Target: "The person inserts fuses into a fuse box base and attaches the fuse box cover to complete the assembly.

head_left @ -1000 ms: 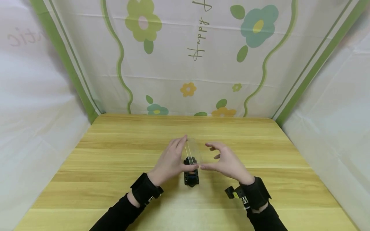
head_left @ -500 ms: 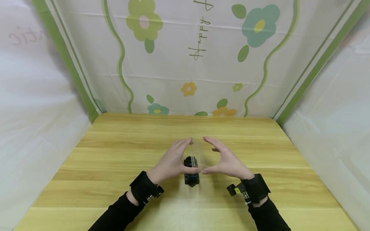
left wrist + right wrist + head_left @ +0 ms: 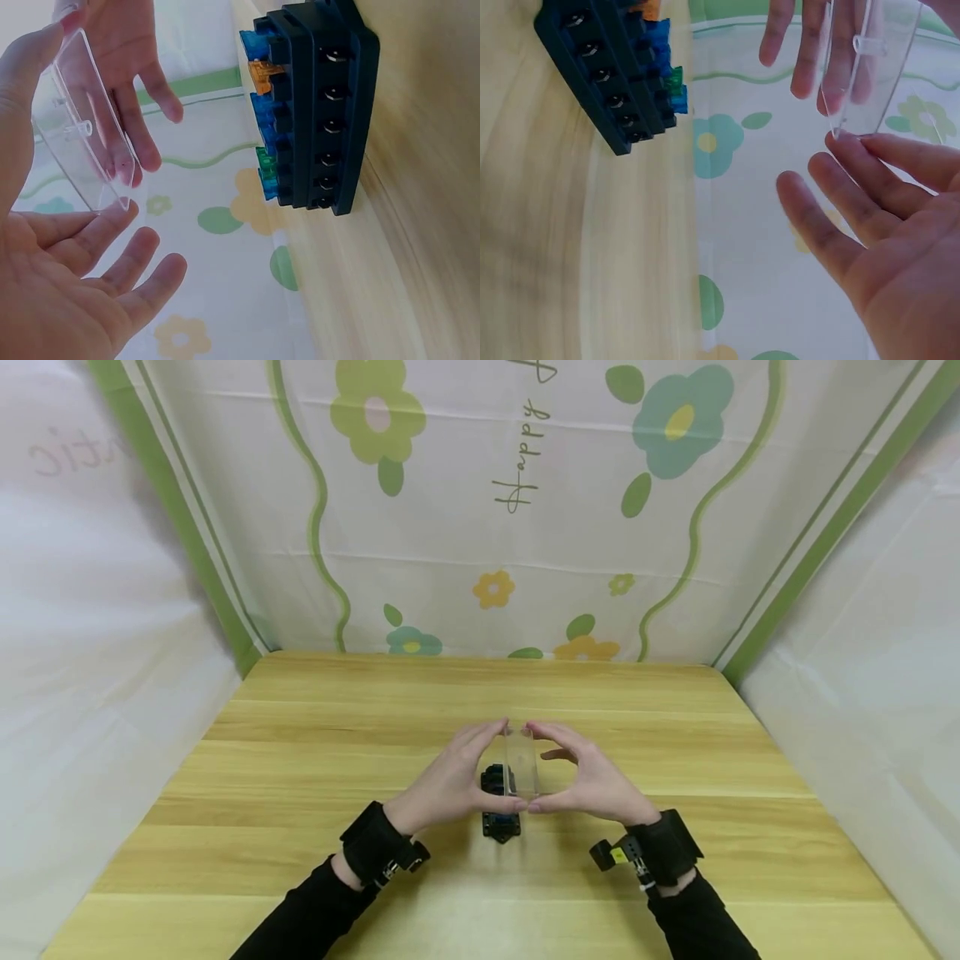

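Note:
Above the table, both hands hold a clear plastic cover (image 3: 522, 764) with a small peg inside. My left hand (image 3: 447, 777) pinches it lengthwise between thumb and fingertips along its left side. On the other side my right hand (image 3: 600, 783) pinches it the same way, its remaining fingers spread loose in the right wrist view. Just below and slightly left stands a black fuse box (image 3: 501, 827), partly hidden by the left thumb and the cover. Blue, orange and green blade fuses (image 3: 264, 112) line its top, and screw terminals (image 3: 331, 126) run along its side.
A wood-grain table (image 3: 262, 827) carries the fuse box. White cloth with printed flowers (image 3: 420, 527) rises at the back edge, and white cloth walls (image 3: 862, 693) close both sides. Each wrist wears a black strap with a camera (image 3: 611, 853).
The cover has turned from tilted to nearly level and shifted slightly right. The right fingertips have moved in from apart to grip its far end. The fuse box has stayed in place.

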`<state>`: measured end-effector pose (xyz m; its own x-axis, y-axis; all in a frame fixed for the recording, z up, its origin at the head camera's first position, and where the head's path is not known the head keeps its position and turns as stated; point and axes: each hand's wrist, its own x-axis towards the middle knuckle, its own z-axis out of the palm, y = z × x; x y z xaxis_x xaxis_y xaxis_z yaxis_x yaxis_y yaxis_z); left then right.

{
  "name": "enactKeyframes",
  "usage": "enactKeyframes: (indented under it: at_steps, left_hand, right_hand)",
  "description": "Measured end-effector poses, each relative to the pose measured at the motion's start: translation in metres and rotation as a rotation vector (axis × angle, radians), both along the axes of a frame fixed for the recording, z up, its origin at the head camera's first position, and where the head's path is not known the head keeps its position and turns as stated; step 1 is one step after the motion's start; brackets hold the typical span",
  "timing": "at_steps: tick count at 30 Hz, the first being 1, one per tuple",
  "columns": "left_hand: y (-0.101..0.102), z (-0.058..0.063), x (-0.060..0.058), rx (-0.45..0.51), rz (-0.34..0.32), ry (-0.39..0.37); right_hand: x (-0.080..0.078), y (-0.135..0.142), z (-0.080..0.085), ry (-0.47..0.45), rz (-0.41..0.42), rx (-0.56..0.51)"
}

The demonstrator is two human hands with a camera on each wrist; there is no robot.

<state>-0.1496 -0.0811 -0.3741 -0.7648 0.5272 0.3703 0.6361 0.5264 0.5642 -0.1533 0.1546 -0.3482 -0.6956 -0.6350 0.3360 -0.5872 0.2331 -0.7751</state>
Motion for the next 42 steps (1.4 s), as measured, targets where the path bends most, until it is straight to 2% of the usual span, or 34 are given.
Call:
enactKeyframes:
  at_steps: [10,16,20,22,27,37,42]
  left_hand:
    - [-0.003,-0.004,-0.002,-0.025,-0.042,0.015]
    - [-0.009,-0.006,-0.001,-0.053,-0.06,-0.02]
    - [-0.012,-0.006,0.001,-0.082,-0.052,-0.047]
    - [-0.013,-0.007,0.002,-0.1,-0.045,-0.065]
    - [-0.014,-0.011,0.007,-0.132,-0.023,-0.104]
    - [-0.013,-0.021,0.006,-0.169,-0.001,-0.082]
    - [-0.013,-0.024,0.005,-0.195,0.017,-0.102]
  right_hand:
    - [0.002,-0.006,-0.003,0.072,-0.015,0.021]
    - [0.002,-0.009,-0.005,0.095,0.017,0.049]
    - [0.003,-0.011,-0.006,0.078,0.029,0.074]
    - [-0.003,-0.009,-0.017,0.074,0.031,0.095]
    - [-0.017,-0.005,-0.042,0.095,0.043,0.179]
    - [-0.017,-0.015,-0.041,0.155,-0.019,0.389]
    - [-0.016,-0.017,-0.042,0.159,-0.035,0.434]
